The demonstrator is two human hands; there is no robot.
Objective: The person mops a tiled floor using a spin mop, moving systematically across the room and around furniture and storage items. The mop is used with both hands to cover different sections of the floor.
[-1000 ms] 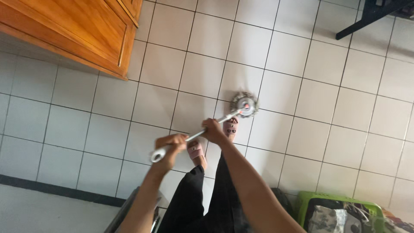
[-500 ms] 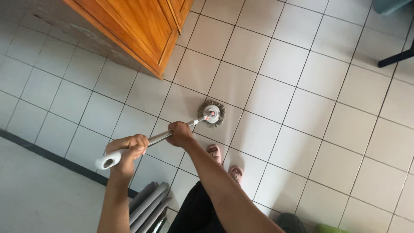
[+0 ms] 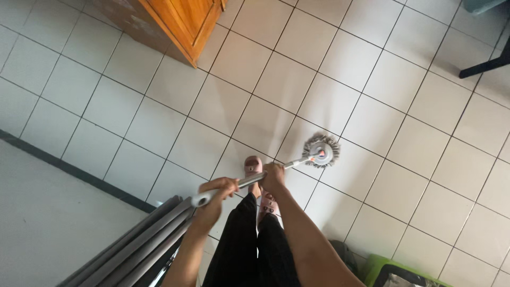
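Head view: the mop point(image 3: 276, 170) slants from lower left to upper right, its round head point(image 3: 321, 150) flat on the tiled floor point(image 3: 372, 95). Left hand point(image 3: 218, 190) wraps the handle's end, right hand point(image 3: 273, 176) clasps mid-shaft, apparently above pink slippers point(image 3: 253, 164).

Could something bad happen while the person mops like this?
Maybe. The floor is smooth tile, and the slippers stand close behind the mop head; if the tiles are wet, a foot could slip. The grey slats lean right beside the left hand, so the handle end might knock them. The cabinet and a dark leg could get bumped on a wide sweep.
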